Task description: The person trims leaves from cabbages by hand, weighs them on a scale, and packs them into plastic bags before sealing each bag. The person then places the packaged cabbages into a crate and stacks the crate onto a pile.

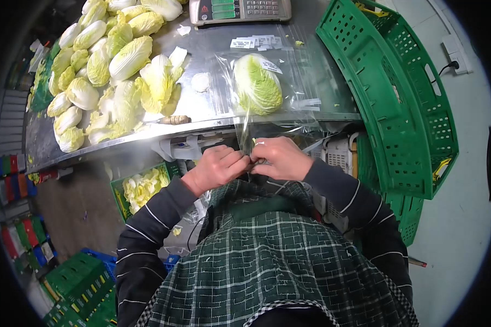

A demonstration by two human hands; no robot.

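Observation:
A napa cabbage [256, 87] lies inside a clear plastic bag [303, 82] on the metal table, with a white label [271, 66] at its upper right. The bag's gathered end hangs over the table's front edge toward me. Both hands meet at that end, fingers pinched together: my left hand [219, 166] from the left, my right hand [281, 158] from the right. The fingertips hide just how each one holds the plastic.
Many cabbages [131, 57] are piled on the table's left, near a wooden-handled tool [175, 120]. A scale [240, 11] and label strips [255, 42] are at the back. Green crates [387, 98] stand right; a crate of leaves [145, 188] sits below left.

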